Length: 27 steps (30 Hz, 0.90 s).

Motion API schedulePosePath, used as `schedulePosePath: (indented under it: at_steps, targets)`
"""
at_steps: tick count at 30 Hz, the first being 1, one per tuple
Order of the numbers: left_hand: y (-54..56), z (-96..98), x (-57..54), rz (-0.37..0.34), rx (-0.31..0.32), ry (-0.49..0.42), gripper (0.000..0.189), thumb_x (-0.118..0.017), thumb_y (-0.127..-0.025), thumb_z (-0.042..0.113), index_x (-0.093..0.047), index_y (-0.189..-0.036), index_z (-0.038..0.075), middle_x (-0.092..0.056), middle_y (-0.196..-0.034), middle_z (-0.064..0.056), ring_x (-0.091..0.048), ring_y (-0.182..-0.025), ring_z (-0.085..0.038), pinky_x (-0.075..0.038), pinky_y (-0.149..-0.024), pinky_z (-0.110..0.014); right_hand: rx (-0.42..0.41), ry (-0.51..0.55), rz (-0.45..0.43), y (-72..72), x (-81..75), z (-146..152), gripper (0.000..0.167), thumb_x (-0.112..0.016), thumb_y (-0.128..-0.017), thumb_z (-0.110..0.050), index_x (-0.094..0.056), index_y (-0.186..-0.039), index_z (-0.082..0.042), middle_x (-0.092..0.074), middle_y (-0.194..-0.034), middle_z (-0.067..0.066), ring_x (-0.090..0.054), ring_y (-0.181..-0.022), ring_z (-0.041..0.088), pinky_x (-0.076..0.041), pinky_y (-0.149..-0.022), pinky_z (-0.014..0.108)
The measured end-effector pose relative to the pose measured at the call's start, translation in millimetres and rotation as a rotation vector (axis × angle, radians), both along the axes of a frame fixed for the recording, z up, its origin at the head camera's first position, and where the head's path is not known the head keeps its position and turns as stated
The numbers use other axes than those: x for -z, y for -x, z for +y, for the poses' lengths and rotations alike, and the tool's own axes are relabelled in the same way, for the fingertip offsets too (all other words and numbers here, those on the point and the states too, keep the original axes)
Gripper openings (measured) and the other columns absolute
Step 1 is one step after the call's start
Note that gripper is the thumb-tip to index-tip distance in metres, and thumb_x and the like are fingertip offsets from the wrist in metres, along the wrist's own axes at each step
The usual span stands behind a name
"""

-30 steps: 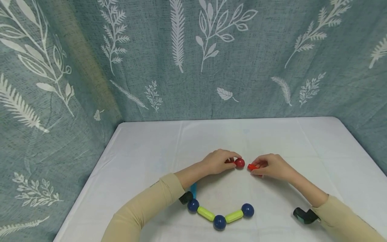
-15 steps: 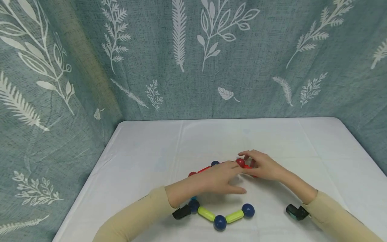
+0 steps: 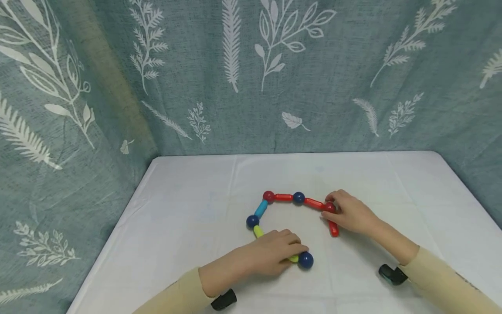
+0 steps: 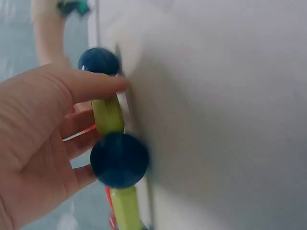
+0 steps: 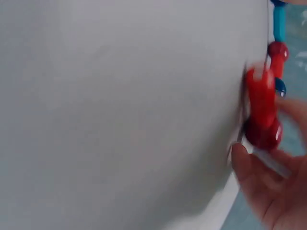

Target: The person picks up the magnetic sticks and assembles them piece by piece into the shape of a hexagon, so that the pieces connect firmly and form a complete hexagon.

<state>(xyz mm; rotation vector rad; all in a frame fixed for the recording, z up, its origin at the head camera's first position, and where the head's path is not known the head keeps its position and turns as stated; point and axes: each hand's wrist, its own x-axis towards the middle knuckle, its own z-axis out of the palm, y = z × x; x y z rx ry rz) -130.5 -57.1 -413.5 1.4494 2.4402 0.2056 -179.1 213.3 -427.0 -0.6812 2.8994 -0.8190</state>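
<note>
A chain of coloured rods and balls curves across the white table. My left hand point(image 3: 270, 253) grips the near part of the chain; in the left wrist view the thumb and fingers lie around a yellow-green rod point(image 4: 108, 115) between two blue balls, the nearer blue ball point(image 4: 120, 160) being hidden in the head view. Just past the fingertips sits the end blue ball point(image 3: 306, 260). My right hand point(image 3: 354, 212) holds the dark red ball point(image 3: 329, 207) between thumb and fingers. From that ball a red rod point(image 3: 334, 229) points toward me with its end free, blurred in the right wrist view.
Along the back run a red rod point(image 3: 283, 197), a blue ball point(image 3: 299, 198) and another red rod point(image 3: 313, 203). A red ball point(image 3: 268, 196), a light blue rod point(image 3: 260, 209) and a blue ball point(image 3: 252, 221) form the left side. A patterned curtain point(image 3: 251, 78) hangs behind the table.
The left hand has left the red pieces and come nearer, onto the yellow-green rods. The chain has shifted and its near end moved up and left; the red ball and rod now meet at the right hand.
</note>
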Motion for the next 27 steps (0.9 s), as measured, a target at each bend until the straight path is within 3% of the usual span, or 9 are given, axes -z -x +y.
schedulePosePath:
  at_steps: [2,5,8,12,17,21,27]
  targets:
    - [3.2,-11.3,1.8,-0.007,-0.053,-0.043,0.045,-0.064,-0.094,0.028,-0.055,-0.138,0.023,-0.058,-0.126,0.007,-0.049,-0.116,-0.008,-0.042,-0.094,-0.025,-0.1,-0.017,0.037,-2.2,-1.4,10.5,0.039,-0.074,-0.087,-0.02,-0.06,-0.123,-0.011,-0.055,-0.125,0.007,-0.053,-0.104,0.021,-0.05,-0.082,0.04]
    - [5.4,-20.6,6.2,-0.034,-0.133,-0.128,0.043,-0.065,-0.092,0.042,-0.061,-0.131,0.023,-0.061,-0.116,0.01,-0.051,-0.103,-0.005,-0.043,-0.085,-0.021,-0.309,-0.066,0.156,-4.3,-2.3,23.4,0.043,-0.073,-0.083,-0.012,-0.064,-0.123,-0.021,-0.048,-0.14,0.006,-0.041,-0.126,0.026,-0.045,-0.095,0.05]
    - [6.2,-19.6,11.3,-0.056,-0.217,-0.203,0.04,-0.064,-0.091,0.049,-0.068,-0.122,0.023,-0.063,-0.101,0.013,-0.049,-0.085,-0.002,-0.04,-0.073,-0.018,-0.426,-0.089,0.286,-2.8,1.5,26.1,0.037,-0.076,-0.08,-0.012,-0.068,-0.114,-0.025,-0.055,-0.134,0.003,-0.044,-0.122,0.024,-0.047,-0.093,0.046]
    - [5.6,-8.7,15.5,-0.035,-0.311,-0.239,0.036,-0.064,-0.092,0.049,-0.071,-0.114,0.021,-0.064,-0.092,0.014,-0.047,-0.076,-0.002,-0.037,-0.064,-0.017,-0.434,-0.031,0.365,-0.1,10.8,18.0,0.028,-0.082,-0.079,-0.018,-0.07,-0.105,-0.022,-0.06,-0.117,-0.001,-0.047,-0.109,0.016,-0.047,-0.088,0.036]
    - [2.9,4.7,16.6,-0.001,-0.382,-0.293,0.035,-0.067,-0.089,0.046,-0.073,-0.109,0.019,-0.067,-0.092,0.01,-0.051,-0.075,-0.001,-0.038,-0.064,-0.016,-0.378,0.04,0.277,-4.7,11.0,5.8,0.026,-0.082,-0.079,-0.019,-0.07,-0.101,-0.023,-0.059,-0.111,-0.007,-0.045,-0.108,0.013,-0.048,-0.086,0.034]
    - [2.2,10.7,19.0,0.011,-0.392,-0.327,0.033,-0.068,-0.089,0.044,-0.074,-0.108,0.017,-0.068,-0.091,0.009,-0.054,-0.076,0.0,-0.039,-0.066,-0.015,-0.35,0.044,0.206,-10.0,9.6,-1.7,0.023,-0.082,-0.08,-0.022,-0.07,-0.099,-0.025,-0.057,-0.11,-0.01,-0.045,-0.109,0.012,-0.048,-0.087,0.034]
    - [1.9,13.0,21.8,-0.012,-0.382,-0.348,0.032,-0.067,-0.09,0.044,-0.073,-0.107,0.017,-0.067,-0.091,0.01,-0.053,-0.077,0.0,-0.04,-0.067,-0.014,-0.396,0.059,0.187,-13.8,8.6,-7.1,0.021,-0.08,-0.082,-0.022,-0.069,-0.099,-0.027,-0.056,-0.11,-0.01,-0.045,-0.107,0.012,-0.048,-0.087,0.033]
